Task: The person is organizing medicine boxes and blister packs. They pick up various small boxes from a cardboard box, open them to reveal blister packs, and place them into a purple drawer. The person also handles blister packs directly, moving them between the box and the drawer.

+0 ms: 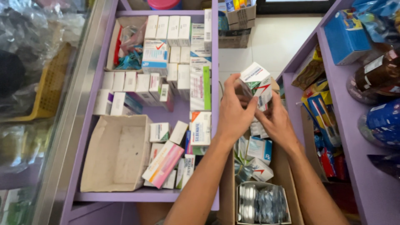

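My left hand [234,111] and right hand [276,121] fingers both close around a small white medicine box [256,79], held between my fingertips above the open cardboard carton [227,183].

Two bare forearms rise from the bottom edge of the frame toward its centre, with no sleeve, cuff or glove showing anywhere along them. The left hand [233,112] and the right hand [277,123] are uncovered too, without rings, and neither wrist carries a watch, band or bracelet. The fingernails look short and unpainted. Nothing worn reaches into view at the bottom centre.
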